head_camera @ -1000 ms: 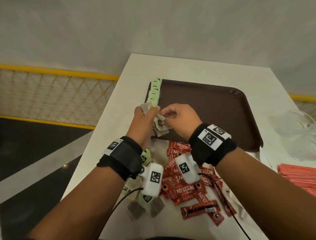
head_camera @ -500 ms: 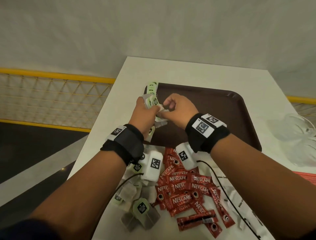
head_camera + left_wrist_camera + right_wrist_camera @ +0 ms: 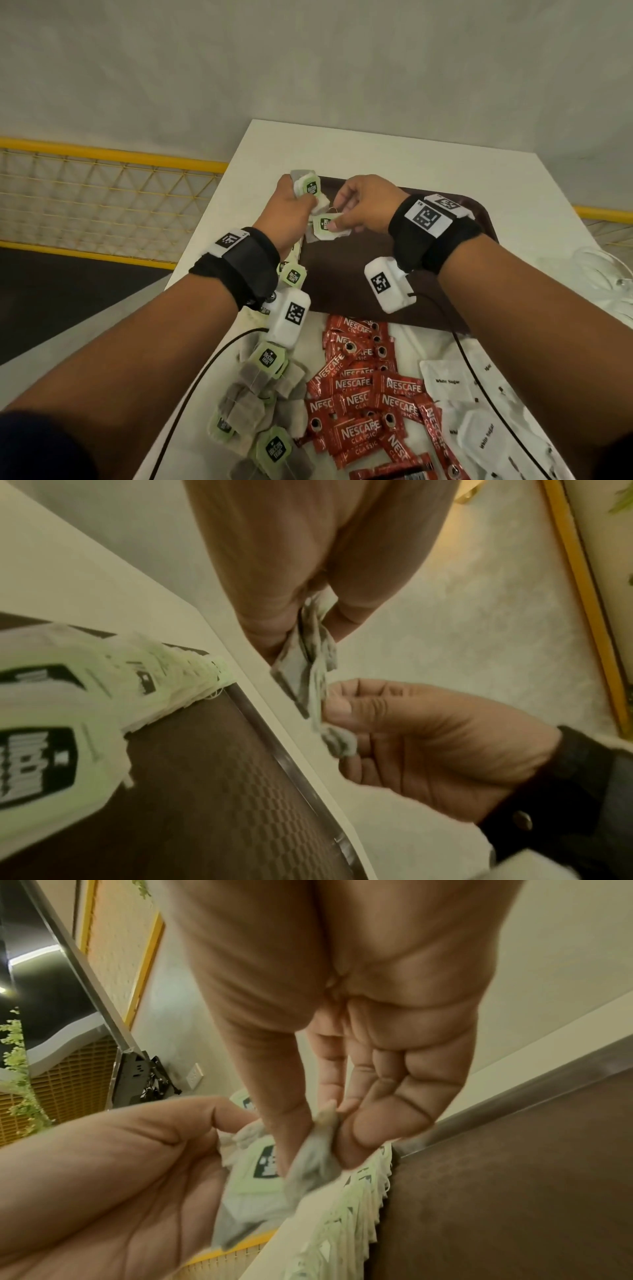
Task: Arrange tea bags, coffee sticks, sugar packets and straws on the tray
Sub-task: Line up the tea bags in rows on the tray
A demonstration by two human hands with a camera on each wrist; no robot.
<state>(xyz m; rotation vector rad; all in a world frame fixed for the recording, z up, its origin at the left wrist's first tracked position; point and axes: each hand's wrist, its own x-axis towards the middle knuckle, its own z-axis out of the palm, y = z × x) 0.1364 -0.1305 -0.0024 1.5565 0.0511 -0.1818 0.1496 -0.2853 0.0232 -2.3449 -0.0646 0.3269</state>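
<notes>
Pinching one grey paper tea bag with a pale green tag (image 3: 325, 224) between thumb and fingertips, the right hand (image 3: 363, 205) holds it just above the left edge of the dark brown plastic tray (image 3: 346, 274), probably because it is being drawn off a small bunch so it can be laid down singly. That bunch of green-tagged tea bags (image 3: 308, 188) sits clamped in the left hand (image 3: 289, 212), whose fingers curl round it; a thin string loops between the two hands, so the bags may be tangled. In the wrist views a neat overlapping row of green-tagged tea bags (image 3: 346, 1210) lies along the tray's edge, which suggests the held bag is meant to join that row. Both wrists, in black straps with white marker blocks, are raised over the tray's left side, palms turned towards each other, knuckles close but not touching. Nearer the person, on the white table (image 3: 445, 171), lie a loose heap of tea bags (image 3: 267, 404), a scatter of red Nescafe coffee sticks (image 3: 359, 394) and white sugar packets (image 3: 448, 383); none of these is on the tray yet, and I can make out no straws
</notes>
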